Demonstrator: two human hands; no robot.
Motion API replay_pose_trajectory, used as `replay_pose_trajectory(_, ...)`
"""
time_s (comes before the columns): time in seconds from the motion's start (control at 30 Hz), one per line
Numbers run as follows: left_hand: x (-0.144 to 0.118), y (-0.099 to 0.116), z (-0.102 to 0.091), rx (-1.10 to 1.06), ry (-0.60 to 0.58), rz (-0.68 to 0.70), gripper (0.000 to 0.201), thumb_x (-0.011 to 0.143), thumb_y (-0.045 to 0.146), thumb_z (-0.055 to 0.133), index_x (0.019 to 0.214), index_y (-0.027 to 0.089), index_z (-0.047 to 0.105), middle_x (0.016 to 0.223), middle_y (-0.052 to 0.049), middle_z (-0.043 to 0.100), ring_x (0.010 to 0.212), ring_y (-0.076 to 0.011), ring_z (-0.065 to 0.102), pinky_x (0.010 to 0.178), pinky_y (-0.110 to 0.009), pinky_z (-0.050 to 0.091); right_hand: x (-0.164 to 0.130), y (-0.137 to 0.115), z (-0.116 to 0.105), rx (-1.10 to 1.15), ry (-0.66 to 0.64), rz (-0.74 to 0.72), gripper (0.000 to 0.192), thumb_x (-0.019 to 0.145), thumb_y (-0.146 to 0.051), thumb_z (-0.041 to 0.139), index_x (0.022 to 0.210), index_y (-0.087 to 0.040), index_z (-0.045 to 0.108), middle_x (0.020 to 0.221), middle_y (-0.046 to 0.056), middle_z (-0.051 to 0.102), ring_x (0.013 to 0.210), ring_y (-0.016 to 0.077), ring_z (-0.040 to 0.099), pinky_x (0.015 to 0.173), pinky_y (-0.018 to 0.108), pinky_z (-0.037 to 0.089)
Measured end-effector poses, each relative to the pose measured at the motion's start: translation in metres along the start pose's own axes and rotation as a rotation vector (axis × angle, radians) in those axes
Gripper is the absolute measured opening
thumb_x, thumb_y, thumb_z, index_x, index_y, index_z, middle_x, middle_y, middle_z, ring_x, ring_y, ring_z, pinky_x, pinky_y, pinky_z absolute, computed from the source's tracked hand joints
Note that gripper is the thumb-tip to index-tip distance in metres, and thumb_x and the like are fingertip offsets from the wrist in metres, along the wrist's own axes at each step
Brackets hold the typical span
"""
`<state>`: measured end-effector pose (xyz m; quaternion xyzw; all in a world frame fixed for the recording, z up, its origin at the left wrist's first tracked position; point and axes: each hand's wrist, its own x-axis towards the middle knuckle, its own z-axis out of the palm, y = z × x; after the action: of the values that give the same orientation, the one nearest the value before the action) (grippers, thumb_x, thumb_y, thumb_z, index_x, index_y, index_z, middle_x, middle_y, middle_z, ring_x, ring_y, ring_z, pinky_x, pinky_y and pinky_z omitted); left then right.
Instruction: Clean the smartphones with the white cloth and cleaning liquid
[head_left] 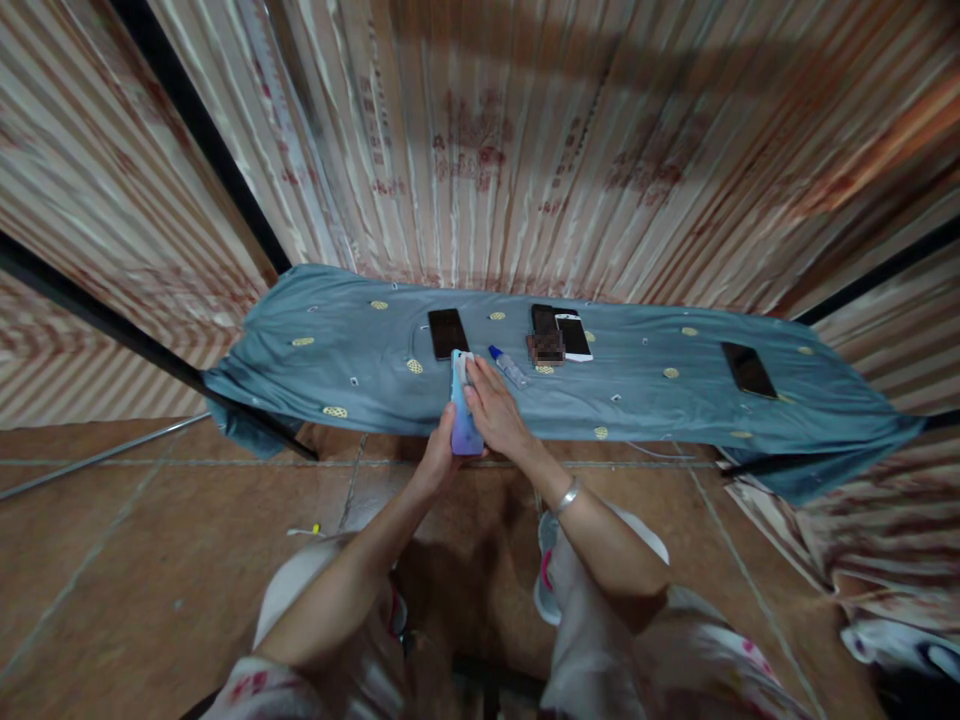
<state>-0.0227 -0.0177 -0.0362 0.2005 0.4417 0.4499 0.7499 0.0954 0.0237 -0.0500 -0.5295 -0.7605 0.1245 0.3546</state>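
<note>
— What have you got in your hands, looking down from the head camera?

— My left hand (437, 462) grips a phone with a blue-to-purple back (463, 415), fingers curled around its lower edge, holding it just over the near edge of the blue cloth (637, 385). My right hand (495, 410) lies flat on the phone, fingers pressed together, with a small pale wipe (466, 368) under the fingertips near the top end.

— So how far along would you say you are?

— I'd judge midway on this one: the wipe is at the phone's upper part, and I can't tell how clean the rest is. A small bottle with a blue cap (508, 365) lies on the cloth just beside my right hand.

— And the rest?

— A dark phone (448, 333) lies just beyond my hands, a black phone (543, 319) and a white-edged phone (574, 336) lie side by side further right, and another dark phone (748, 369) lies well apart near the right end. Whether those are finished, I can't tell.
</note>
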Motion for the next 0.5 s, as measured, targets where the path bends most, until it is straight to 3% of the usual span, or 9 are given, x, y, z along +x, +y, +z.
replay_pose_trajectory(0.2,0.003,-0.005,-0.007,0.009,0.01,0.012,0.041,0.097,0.041,0.042,0.117,0.014,0.065,0.089,-0.008,0.076,0.078,-0.0203,0.072,0.068,-0.032,0.059,0.0,0.001,-0.001,-0.004,-0.014,-0.017,0.055,0.1,-0.036,0.03,0.147,-0.011,0.039,0.154,0.015,0.038,0.146,0.024,0.03,0.121,0.047,0.025)
replay_pose_trajectory(0.5,0.007,0.011,-0.02,-0.11,0.079,0.109,0.043,0.098,0.043,0.037,0.125,0.021,0.062,0.121,-0.006,0.07,0.116,-0.0207,0.064,0.098,-0.034,0.052,-0.023,-0.034,0.02,0.081,-0.068,-0.182,0.052,0.099,-0.025,0.033,0.15,-0.011,0.035,0.155,0.016,0.036,0.147,0.0252,0.028,0.121,0.048,0.028)
